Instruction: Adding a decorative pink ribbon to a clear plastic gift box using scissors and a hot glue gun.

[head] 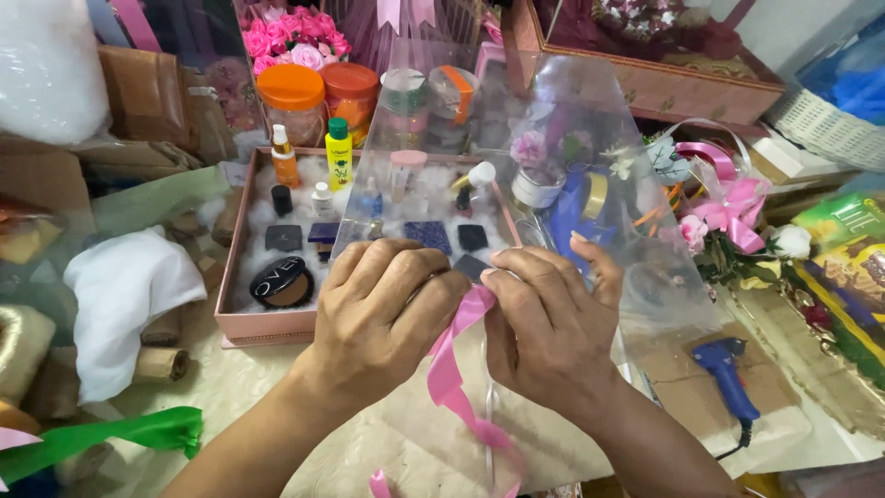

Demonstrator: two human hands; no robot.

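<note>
Here, the left hand (pixel 387 309) and right hand (pixel 544 323) met knuckle to knuckle, both pinching a pink ribbon (pixel 452 369) against clear film (pixel 590 138); behind stood a cosmetics box (pixel 241 318).

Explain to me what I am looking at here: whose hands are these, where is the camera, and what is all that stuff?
No machine here: a person wears one camera on the head, looking down at their own two bare hands. The left hand and the right hand meet in the middle, both pinching a shiny pink satin ribbon whose tail hangs down toward the viewer. A clear plastic sheet stands up just behind the hands. Beyond lies a shallow pink gift box padded with white fluff, holding small cosmetics and bottles. At right lies a blue glue gun; at lower left, a green ribbon.
</note>
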